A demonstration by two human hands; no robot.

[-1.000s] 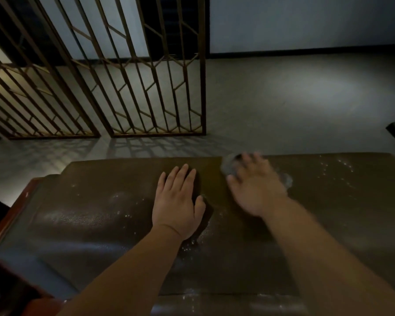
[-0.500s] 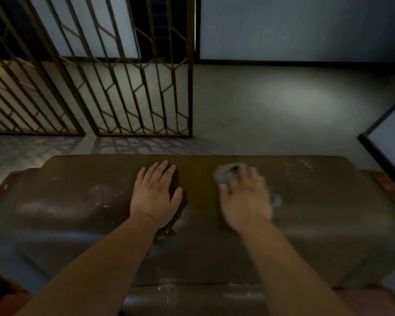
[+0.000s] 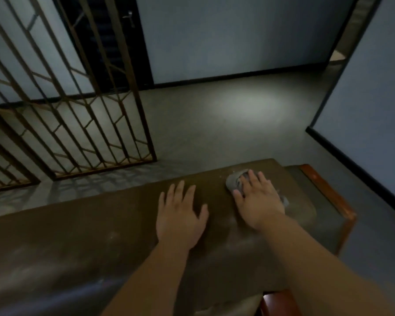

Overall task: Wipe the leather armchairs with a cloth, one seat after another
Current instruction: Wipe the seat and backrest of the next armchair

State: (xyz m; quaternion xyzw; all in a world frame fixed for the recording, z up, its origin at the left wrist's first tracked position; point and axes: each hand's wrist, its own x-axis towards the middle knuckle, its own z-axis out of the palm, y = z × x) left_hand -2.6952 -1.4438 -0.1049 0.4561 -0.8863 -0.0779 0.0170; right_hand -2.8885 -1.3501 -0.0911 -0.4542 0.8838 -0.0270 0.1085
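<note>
right hand point(image 3: 258, 201) flat, fingers straight, pressing grey cloth point(image 3: 236, 180) on brown leather armchair backrest top point(image 3: 100, 224) near its right end; left hand point(image 3: 180, 220) flat, fingers spread, beside it

Grey floor point(image 3: 214, 133), metal grille point(image 3: 78, 110), dim rm

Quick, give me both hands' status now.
Left hand: open, flat on the armchair.
Right hand: open, pressing the cloth down.
</note>
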